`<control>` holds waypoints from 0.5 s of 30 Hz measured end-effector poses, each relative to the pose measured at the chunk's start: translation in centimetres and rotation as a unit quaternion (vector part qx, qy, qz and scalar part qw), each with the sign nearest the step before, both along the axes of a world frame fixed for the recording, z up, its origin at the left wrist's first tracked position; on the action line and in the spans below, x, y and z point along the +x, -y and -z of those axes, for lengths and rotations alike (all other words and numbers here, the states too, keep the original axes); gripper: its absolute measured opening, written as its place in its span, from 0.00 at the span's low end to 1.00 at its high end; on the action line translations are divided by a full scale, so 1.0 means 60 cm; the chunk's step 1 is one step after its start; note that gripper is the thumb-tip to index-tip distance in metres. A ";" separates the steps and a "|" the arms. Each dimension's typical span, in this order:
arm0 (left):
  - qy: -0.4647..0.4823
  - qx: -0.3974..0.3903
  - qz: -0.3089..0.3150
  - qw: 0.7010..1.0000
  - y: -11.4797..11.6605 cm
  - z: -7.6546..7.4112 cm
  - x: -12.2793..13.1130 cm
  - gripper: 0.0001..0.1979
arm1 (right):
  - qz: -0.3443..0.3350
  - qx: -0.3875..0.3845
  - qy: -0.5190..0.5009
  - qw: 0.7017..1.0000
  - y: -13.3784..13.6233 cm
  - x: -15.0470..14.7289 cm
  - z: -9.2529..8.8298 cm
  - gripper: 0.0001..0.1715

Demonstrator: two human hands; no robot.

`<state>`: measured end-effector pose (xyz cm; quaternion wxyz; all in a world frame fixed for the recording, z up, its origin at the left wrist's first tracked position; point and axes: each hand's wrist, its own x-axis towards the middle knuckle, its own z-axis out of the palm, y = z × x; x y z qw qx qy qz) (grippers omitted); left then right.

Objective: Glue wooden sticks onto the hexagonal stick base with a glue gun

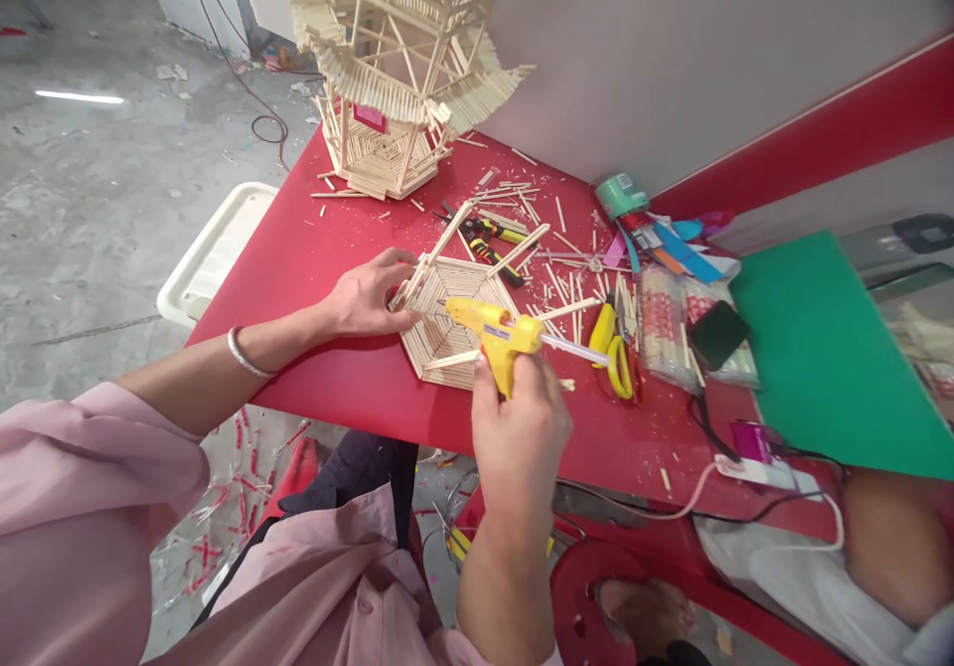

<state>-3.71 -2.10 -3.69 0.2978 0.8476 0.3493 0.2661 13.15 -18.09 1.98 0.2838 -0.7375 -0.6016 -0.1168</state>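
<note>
In my right hand [518, 422] is a yellow hot glue gun [511, 333] with a clear glue stick out of its back end. Its nozzle points left, above a many-sided base [447, 376] made of thin wooden sticks. Several short stick posts [451, 234] rise or lean outward from the base's rim. My left hand [377, 293] grips the base's left edge, fingers bent around the rim near a post. Part of the base is hidden behind the glue gun.
A tiered stick pagoda [402, 80] stands at the table's back left. Yellow-black pliers [496, 253], loose sticks [566, 293], yellow scissors [615, 348] and bagged sticks [667, 323] lie about. A green board [835, 358] and a power strip [767, 474] are at right, near another person's arm [898, 542].
</note>
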 end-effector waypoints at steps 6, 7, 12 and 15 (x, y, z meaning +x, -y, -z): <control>0.116 -0.013 0.081 0.990 -0.008 -0.007 -0.011 0.22 | 0.100 0.083 0.074 0.989 0.065 0.013 -0.079 0.19; 0.129 -0.015 0.076 0.989 -0.010 -0.009 -0.012 0.21 | 0.117 0.092 0.065 0.987 0.074 0.018 -0.084 0.19; 0.182 -0.033 -0.123 0.975 -0.021 -0.008 -0.006 0.08 | 0.161 0.141 -0.018 0.977 0.101 0.036 -0.076 0.15; 0.175 -0.075 -0.191 0.963 -0.025 -0.003 0.000 0.08 | 0.132 0.123 -0.022 0.983 0.108 0.033 -0.063 0.14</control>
